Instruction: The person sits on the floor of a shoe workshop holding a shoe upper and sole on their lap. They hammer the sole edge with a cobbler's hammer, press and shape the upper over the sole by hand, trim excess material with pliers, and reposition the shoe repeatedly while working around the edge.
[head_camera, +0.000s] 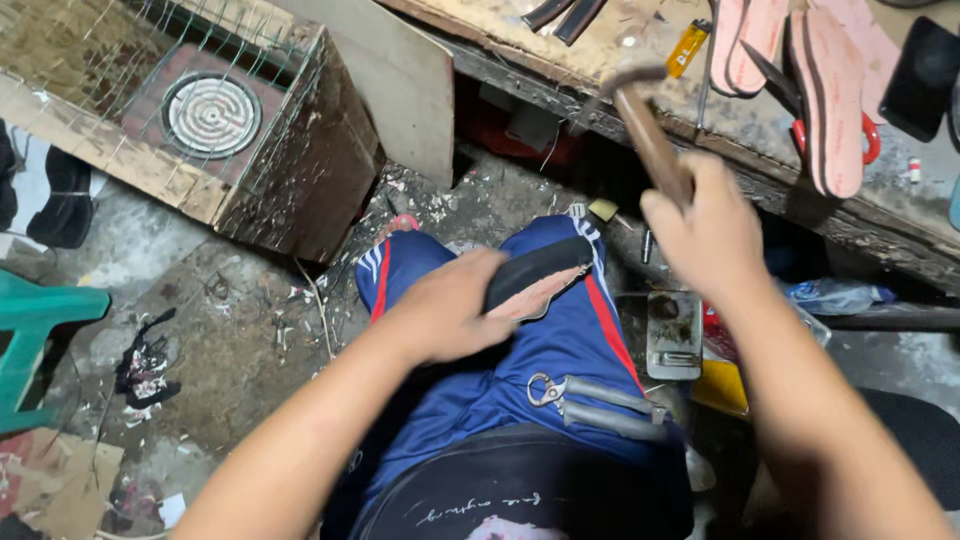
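There is only one view, taken from a camera on the seated person's head, so no second angle shares any of the scene. It looks steeply down over the chest and lap, facing away from the body towards the floor (200, 300) ahead. It sits close: both forearms enter from the bottom edge and fill much of the near half. At the far right, the worn edge of the surface (620, 50) runs across the top corner. At the far left, a box with a wire grille (250, 130) stands on the ground.
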